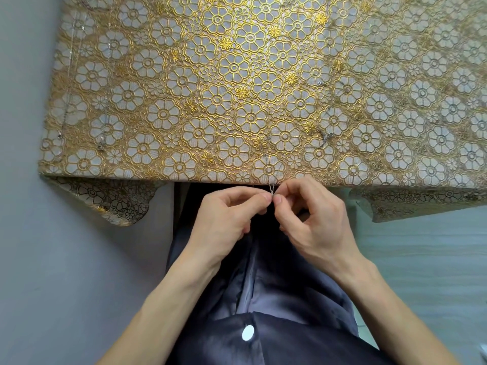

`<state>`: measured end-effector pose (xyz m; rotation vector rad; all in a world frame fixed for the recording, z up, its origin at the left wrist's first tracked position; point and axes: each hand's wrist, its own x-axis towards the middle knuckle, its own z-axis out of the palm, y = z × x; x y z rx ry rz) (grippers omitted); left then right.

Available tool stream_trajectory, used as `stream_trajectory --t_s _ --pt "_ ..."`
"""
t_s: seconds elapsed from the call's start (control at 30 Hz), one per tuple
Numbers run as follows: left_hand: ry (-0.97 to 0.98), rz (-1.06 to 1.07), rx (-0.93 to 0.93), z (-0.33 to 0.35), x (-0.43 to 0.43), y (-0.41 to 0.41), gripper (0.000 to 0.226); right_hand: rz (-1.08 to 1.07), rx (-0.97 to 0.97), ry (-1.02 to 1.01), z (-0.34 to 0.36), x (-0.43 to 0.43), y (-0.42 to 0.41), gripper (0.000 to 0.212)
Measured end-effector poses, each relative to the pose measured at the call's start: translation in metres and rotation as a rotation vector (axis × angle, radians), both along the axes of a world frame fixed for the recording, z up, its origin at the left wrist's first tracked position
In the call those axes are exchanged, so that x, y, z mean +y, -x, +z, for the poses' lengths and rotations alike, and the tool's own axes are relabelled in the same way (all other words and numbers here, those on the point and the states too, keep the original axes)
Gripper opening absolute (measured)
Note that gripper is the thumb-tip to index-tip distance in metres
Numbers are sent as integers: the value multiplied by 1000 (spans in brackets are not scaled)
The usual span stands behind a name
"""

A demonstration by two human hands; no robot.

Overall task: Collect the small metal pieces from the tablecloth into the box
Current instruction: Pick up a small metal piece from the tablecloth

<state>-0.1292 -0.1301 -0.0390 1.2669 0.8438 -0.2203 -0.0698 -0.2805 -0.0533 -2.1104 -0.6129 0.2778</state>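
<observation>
A gold flower-patterned tablecloth [237, 88] covers the table. A thin silver chain [269, 164] runs across its near edge and down over the side. My left hand [226, 214] and my right hand [313, 214] meet just below the table edge, and both pinch the chain's end between thumb and forefinger. Other thin metal chains lie on the cloth: one at the right [326, 135], two at the left [63, 111] [102, 133]. No box is in view.
The table's near edge runs across the middle of the view, with cloth corners hanging down at left [116, 204] and right [395, 204]. My dark shirt [263, 299] fills the bottom centre. Grey floor lies to the left, pale floor to the right.
</observation>
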Motion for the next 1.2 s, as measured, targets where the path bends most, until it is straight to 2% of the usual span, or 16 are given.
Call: stream_trajectory --t_s 0.23,0.37,0.6,1.03,1.2 --pt "-13 -2 -28 -1 -3 -1 12 11 -43 11 -1 -2 0 4" --pt "-92 -27 -62 -3 -4 -2 12 7 -89 31 -2 -2 0 4" --pt "-132 -59 -104 -3 -4 -1 5 -32 -78 35 -3 -2 0 5" --pt "-215 -101 -76 -7 -3 1 7 -23 -108 40 2 -6 0 6" --pt "-269 -132 -62 -7 -2 2 15 57 -230 105 0 -6 -2 6"
